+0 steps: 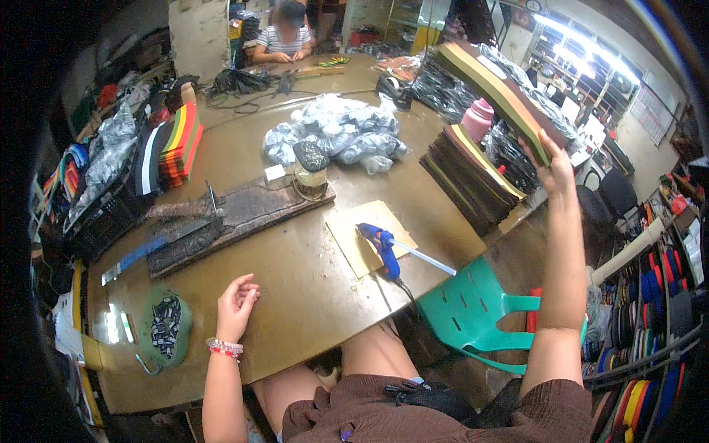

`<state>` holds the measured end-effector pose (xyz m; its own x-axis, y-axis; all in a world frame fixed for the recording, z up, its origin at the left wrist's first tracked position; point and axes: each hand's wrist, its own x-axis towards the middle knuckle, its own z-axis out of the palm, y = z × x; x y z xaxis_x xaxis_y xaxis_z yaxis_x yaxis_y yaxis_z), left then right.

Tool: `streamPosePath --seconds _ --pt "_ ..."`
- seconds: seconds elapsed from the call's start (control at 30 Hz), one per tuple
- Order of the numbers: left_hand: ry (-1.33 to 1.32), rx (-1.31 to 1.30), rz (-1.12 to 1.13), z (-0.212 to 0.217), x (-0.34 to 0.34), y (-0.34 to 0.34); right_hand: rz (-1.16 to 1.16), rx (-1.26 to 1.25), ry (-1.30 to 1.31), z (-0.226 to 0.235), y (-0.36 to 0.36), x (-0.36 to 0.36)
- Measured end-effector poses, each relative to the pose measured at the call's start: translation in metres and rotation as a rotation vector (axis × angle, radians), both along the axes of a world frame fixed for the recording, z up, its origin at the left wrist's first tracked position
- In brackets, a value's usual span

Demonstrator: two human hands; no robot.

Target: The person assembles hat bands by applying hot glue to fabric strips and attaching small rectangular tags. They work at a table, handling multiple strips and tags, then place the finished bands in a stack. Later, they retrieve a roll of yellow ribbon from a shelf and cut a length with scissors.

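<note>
My right hand (554,166) is raised at the right with its fingers gripping the near end of a long bundle of flat strips (502,92) in olive, tan and dark brown. The bundle slants up and away from the hand. Below it stands a stack of brown and olive strips (473,177) on the table's right edge, beside a pink bottle (477,118). My left hand (238,299) hovers over the near table edge, fingers loosely curled and holding nothing. A blue glue gun (382,247) with a pale glue stick lies on a yellowish sheet (347,232) between my hands.
A dark wooden board (244,221) carries a jar of small metal pieces (310,170). Plastic bags (340,129) lie mid-table. A green container of metal clips (166,328) sits near left. Striped straps (181,144) hang over a black crate (111,214). A green chair (473,310) stands right; another person sits opposite.
</note>
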<state>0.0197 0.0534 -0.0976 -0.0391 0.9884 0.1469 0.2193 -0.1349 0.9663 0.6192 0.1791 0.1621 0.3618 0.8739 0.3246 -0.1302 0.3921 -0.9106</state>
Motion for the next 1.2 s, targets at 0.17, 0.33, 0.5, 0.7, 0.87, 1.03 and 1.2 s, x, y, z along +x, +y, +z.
streamPosePath --seconds 0.17,0.33,0.5,0.7,0.87,1.03,1.2 --pt "-0.029 -0.045 0.018 0.001 0.001 0.001 -0.163 -0.281 0.224 -0.095 0.048 0.050" --pt "-0.025 -0.025 0.022 -0.002 0.000 0.002 -0.115 -0.381 0.245 -0.119 0.059 0.065" --pt "-0.028 -0.047 -0.001 0.000 -0.001 0.001 -0.113 -0.421 0.276 -0.106 0.059 0.061" --pt "-0.026 -0.035 0.000 0.001 0.000 -0.001 -0.158 -0.462 0.175 -0.103 0.062 0.056" --pt "-0.045 -0.011 0.008 -0.001 0.000 -0.001 -0.154 -0.470 0.200 -0.095 0.066 0.063" --pt "-0.021 -0.027 0.015 -0.001 0.000 -0.001 -0.219 -0.562 -0.098 -0.097 0.069 0.079" --pt "0.006 -0.031 0.013 0.000 0.001 -0.002 -0.550 -0.716 -0.692 -0.096 0.072 0.110"
